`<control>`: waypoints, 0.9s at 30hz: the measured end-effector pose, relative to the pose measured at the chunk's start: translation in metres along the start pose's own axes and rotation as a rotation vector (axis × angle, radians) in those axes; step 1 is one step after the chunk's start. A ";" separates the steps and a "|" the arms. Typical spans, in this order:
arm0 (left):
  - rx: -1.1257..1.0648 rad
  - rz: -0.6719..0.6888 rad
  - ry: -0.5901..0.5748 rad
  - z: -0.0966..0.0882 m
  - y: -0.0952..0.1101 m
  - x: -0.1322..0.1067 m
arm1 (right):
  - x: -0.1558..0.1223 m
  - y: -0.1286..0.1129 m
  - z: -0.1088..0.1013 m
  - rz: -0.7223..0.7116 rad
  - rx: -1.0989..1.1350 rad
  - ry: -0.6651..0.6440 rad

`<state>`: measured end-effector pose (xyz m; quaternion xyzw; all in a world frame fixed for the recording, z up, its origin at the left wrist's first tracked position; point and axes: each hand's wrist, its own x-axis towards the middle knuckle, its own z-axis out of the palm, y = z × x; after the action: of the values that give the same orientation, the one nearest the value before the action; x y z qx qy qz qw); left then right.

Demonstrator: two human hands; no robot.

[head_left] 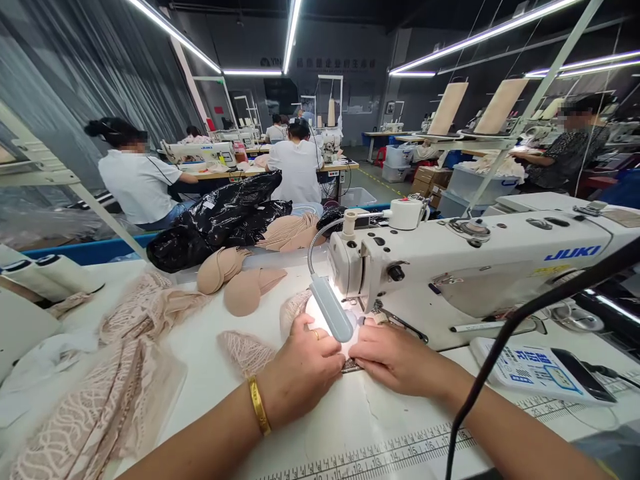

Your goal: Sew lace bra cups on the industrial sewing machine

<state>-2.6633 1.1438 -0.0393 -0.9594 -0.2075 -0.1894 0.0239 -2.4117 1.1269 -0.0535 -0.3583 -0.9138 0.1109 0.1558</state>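
Beneath the needle end of a white sewing machine [415,257], a beige lace bra cup [294,308] lies under a bright lamp. My left hand [305,363], with a gold bangle at the wrist, grips the cup's near left edge. Fingers of my right hand [393,353] pinch the same piece at its right edge, close to the needle area. The grey lamp head [331,310] covers part of the cup and hides the needle. A further lace piece [246,352] lies left of my left hand.
Beige foam cups [243,291] and black plastic bags [215,220] lie beyond the work. Lace fabric [125,373] spreads over the left of the table. A phone on a white box [530,373] lies at right, with a black cable [493,353] crossing in front. Other people sit at machines behind.
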 end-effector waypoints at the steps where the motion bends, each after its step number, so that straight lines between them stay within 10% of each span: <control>1: 0.016 -0.004 0.015 0.003 0.000 0.001 | 0.001 0.001 0.001 0.015 -0.009 -0.002; 21: -0.030 -0.225 -0.070 0.012 -0.013 0.020 | 0.014 0.002 0.007 0.201 -0.068 0.150; 27: -0.051 -0.339 -0.129 -0.021 -0.029 -0.009 | 0.005 0.005 0.015 0.145 -0.144 0.198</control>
<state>-2.6897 1.1641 -0.0240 -0.9212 -0.3625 -0.1340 -0.0461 -2.4175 1.1330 -0.0678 -0.4428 -0.8714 0.0202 0.2105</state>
